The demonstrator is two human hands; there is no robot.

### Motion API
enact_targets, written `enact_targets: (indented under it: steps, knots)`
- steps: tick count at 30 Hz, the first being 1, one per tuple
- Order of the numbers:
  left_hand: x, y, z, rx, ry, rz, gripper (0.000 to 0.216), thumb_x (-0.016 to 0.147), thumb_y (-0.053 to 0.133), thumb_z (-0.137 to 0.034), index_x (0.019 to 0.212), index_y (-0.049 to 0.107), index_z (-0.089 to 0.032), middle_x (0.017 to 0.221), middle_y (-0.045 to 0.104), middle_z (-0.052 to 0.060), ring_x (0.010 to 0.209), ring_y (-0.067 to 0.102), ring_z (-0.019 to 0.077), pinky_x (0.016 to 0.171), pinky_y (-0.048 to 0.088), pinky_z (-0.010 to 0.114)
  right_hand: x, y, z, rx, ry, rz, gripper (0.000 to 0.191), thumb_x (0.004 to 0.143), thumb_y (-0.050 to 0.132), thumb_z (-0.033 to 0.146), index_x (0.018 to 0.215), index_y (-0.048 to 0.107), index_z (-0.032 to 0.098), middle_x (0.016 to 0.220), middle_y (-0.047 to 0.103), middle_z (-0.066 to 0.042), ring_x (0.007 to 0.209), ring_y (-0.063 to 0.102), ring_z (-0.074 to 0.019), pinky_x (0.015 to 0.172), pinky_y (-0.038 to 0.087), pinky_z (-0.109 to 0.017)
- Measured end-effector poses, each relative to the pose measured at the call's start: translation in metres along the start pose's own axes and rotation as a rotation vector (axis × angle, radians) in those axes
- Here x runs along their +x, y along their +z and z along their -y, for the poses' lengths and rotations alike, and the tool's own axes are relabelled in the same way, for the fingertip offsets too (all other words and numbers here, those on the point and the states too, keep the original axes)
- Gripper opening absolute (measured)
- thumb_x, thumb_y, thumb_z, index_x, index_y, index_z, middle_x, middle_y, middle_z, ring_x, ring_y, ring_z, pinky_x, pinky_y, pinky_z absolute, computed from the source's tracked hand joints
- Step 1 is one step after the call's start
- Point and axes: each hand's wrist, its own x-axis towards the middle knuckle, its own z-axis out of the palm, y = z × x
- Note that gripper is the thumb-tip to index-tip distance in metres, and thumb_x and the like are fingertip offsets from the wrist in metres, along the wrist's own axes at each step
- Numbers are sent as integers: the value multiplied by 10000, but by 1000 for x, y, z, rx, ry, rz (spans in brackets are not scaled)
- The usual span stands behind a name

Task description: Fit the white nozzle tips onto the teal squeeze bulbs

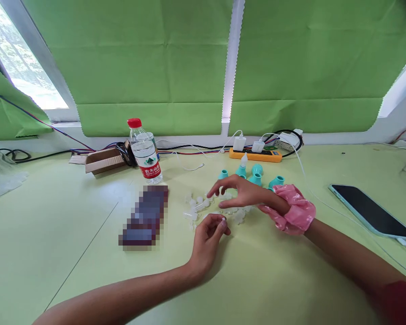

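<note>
Head view: L hand (205, 243) had thumb & forefinger tips pinched on a tiny whitish bit (223, 219); R hand (243, 192) was spread, thumb apart from its curved fingers, just beyond the L one, near clear plastic pcs (239, 216) scattered left & right of its fingertips. Room to move: tight btwn the hands, wide on the near side of the L fingers. Teal bulbs (256, 179) stood beyond the R fingers, limiting that way; pixelated dark object (145, 216) lay left of the L fingers, w/ water bottle (148, 158) past it. White cable (320, 198) ran right of the R fingers, btwn them & phone (372, 210). Surface: pale yellow-green table (257, 280), w/ seam (81, 256) running diagonally left of the L fingers. Beyond all fingers, toward the far edge: orange power strip (256, 155); behind it, green shades (131, 67) hung.
</note>
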Motion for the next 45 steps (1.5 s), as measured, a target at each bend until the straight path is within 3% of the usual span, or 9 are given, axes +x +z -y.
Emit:
enact_targets:
  steps: [3,5,10,12,15,18,21,25,45]
  knots:
    - [1,0,3,-45,-13,-2,157,715,580,-256,803,533,-134,634,552,-5,650,513,114,648,388,228,18,17,-6,-306,-23,-95,236,669,616,205,899,601,152,850,599,-50,809,510,-169,735,410,-300]
    - [1,-1,5,-50,-18,-19,174,681,613,-245,795,556,-127,652,574,7,663,531,119,652,399,230,29,32,-10,-456,-56,-20,219,660,626,235,861,620,148,840,587,-68,838,495,-195,741,402,-319]
    - [0,-1,3,-90,-59,-53,207,649,640,-248,798,599,-111,689,632,41,697,580,145,688,432,253,28,40,-15,-554,-51,21,131,680,590,187,801,618,144,835,587,-81,853,486,-213,750,375,-352]
    - [0,0,1,-100,-72,-60,215,651,640,-250,811,606,-110,696,645,47,710,589,151,707,437,259,15,30,-14,-426,2,-91,135,672,595,183,801,607,143,808,596,-74,822,498,-206,753,366,-360]
    - [-1,0,0,-87,-84,-75,225,654,641,-247,830,614,-109,697,654,52,723,594,155,716,438,261,-16,21,-8,103,211,-308,176,660,624,253,798,571,158,754,603,-45,700,524,-159,668,398,-312]
    - [0,0,0,-77,-102,-81,237,648,648,-245,837,625,-104,710,662,59,719,596,159,713,445,264,-47,34,2,785,464,-484,263,656,642,323,825,505,176,739,611,-27,596,526,-113,600,416,-277]
    - [1,1,-1,-58,-102,-60,245,643,653,-241,850,642,-110,791,670,71,749,597,164,728,449,265,-65,58,12,1124,587,-576,291,634,676,288,828,494,173,757,607,-18,598,541,-101,611,436,-268]
    - [3,1,-4,-8,-90,-47,223,658,639,-232,857,656,-131,856,664,70,798,590,171,746,445,264,-70,75,14,1187,576,-661,301,651,668,295,864,507,155,707,597,-9,636,569,-118,644,454,-278]
    - [0,1,0,192,103,-43,186,679,621,-239,850,678,-192,693,525,19,653,495,123,578,388,243,-70,82,10,1042,567,-537,377,679,611,431,847,372,192,488,540,59,446,517,-106,472,376,-237]
